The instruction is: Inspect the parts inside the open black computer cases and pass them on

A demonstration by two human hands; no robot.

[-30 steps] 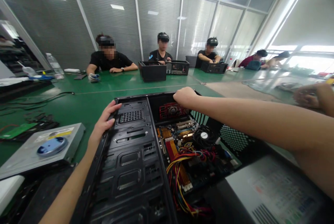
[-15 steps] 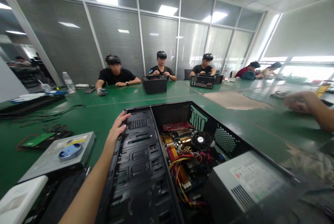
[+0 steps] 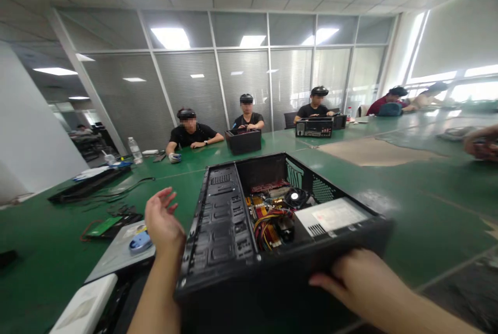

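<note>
An open black computer case [image 3: 221, 209] lies in front of me, its inside facing up. Within it show a circuit board with red and yellow slots, a round black fan [image 3: 296, 197], bundled coloured cables [image 3: 268, 225] and a grey power supply [image 3: 334, 217]. My left hand [image 3: 164, 217] is raised just left of the case, fingers apart, holding nothing. My right hand [image 3: 358, 277] grips the near side of the case below the power supply. Its thumb points left along the panel; the other fingertips are hidden.
On the left lie a silver drive [image 3: 116, 253] with a blue tape roll [image 3: 140, 242] on it, a white box [image 3: 83, 308], a green circuit board [image 3: 104, 226] and cables [image 3: 132, 183]. Across the green table [image 3: 187, 183], co-workers sit by other cases [image 3: 244, 141]. Brown cardboard [image 3: 369, 151] lies right.
My left hand has come off the case's left edge and opened beside it. My right hand has come into view at the near side. The view has tilted up and shifted left.
</note>
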